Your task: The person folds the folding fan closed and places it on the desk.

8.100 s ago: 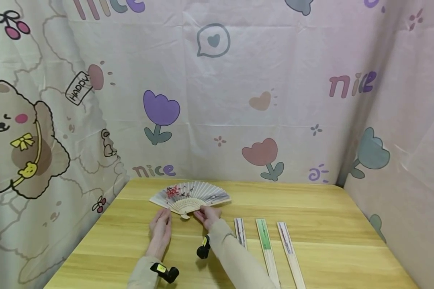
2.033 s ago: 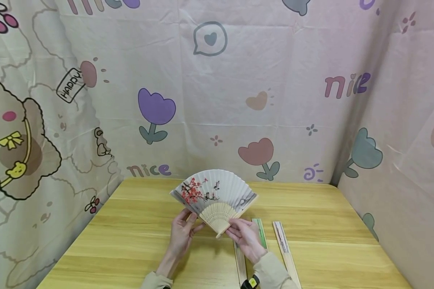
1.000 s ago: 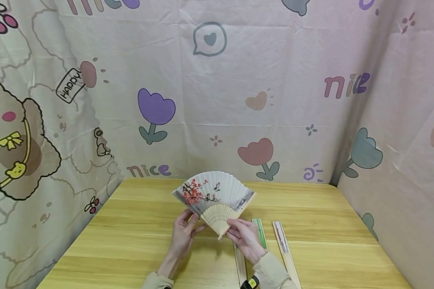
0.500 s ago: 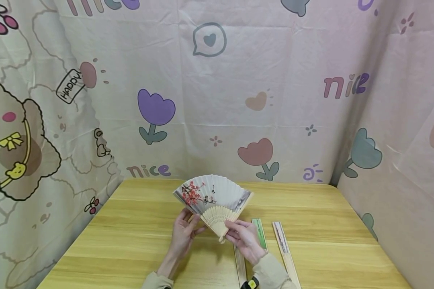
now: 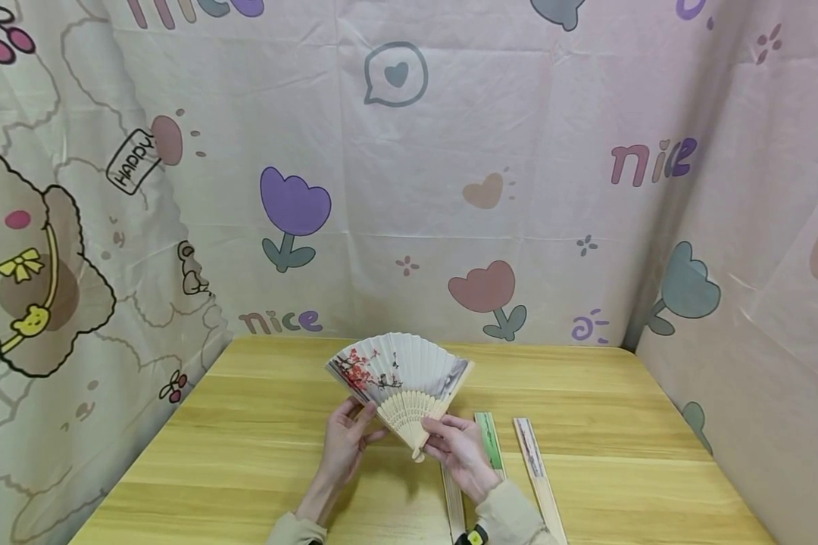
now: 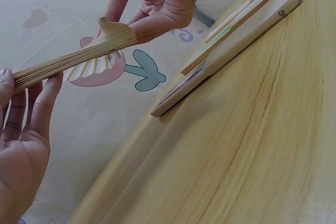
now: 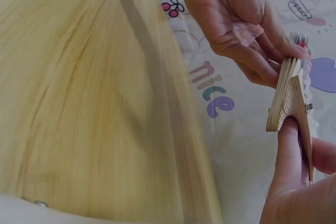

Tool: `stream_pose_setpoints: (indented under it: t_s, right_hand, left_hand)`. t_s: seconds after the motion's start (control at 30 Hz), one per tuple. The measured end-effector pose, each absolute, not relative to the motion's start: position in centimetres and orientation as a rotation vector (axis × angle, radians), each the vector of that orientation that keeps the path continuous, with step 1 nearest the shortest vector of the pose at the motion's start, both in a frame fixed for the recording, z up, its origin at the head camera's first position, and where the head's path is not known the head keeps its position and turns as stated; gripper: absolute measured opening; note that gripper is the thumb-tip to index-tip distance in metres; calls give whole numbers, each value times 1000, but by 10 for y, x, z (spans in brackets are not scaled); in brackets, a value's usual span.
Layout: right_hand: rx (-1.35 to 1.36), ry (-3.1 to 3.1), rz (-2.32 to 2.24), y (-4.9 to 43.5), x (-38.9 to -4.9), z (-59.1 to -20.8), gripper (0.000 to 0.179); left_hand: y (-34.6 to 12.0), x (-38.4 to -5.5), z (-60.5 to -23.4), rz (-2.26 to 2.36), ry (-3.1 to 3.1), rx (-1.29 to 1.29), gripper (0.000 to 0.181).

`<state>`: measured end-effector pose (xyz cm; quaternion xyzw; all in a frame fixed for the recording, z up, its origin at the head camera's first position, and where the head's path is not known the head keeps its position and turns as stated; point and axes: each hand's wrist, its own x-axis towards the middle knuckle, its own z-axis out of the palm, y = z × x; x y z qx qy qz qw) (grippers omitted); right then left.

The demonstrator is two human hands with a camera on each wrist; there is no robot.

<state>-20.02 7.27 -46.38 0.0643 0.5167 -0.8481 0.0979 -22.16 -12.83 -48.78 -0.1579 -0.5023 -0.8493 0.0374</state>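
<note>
A partly spread folding fan [image 5: 416, 363], white with red blossoms and pale bamboo ribs, is held above the table in the head view. My left hand [image 5: 343, 439] pinches its left edge, thumb in front. The right hand [image 5: 462, 452] grips the right guard stick close to the pivot. From the left wrist, the stacked ribs [image 6: 73, 60] show edge-on between thumb and fingers of the left hand [image 6: 23, 153]. In the right wrist view, fingers of the right hand [image 7: 299, 198] reach under the outer stick, and the pivot pin is visible.
Three folded fans lie on the wooden table [image 5: 245, 469]: one [image 5: 453, 503] partly behind the right hand, a green-patterned one [image 5: 488, 439] beside it, and another [image 5: 538, 469] farther right. A printed curtain [image 5: 395, 189] hangs behind and at both sides.
Since the oldest frame, the fan has been lifted off the tabletop and brought nearer. Over the last two seconds its spread has narrowed, the right edge moving left with the right hand.
</note>
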Motion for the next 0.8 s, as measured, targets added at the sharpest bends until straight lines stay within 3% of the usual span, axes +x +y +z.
stream_pose_setpoints:
  t_s: [0.33,0.57,0.8]
  right_hand:
    - [165,1531,-2489,72,-198,-462,19]
    - [164,1538,-2489,72,-197,-462,18]
    - [136,1549,-2474,74,-196,-463,15]
  left_hand:
    - [-129,-223,-488,-2617,-1600,-390,20]
    - [-129,-222,-487,-2605,-1668,-314,36]
    - [-129,-222,-488,-2612,-1644,-325,26]
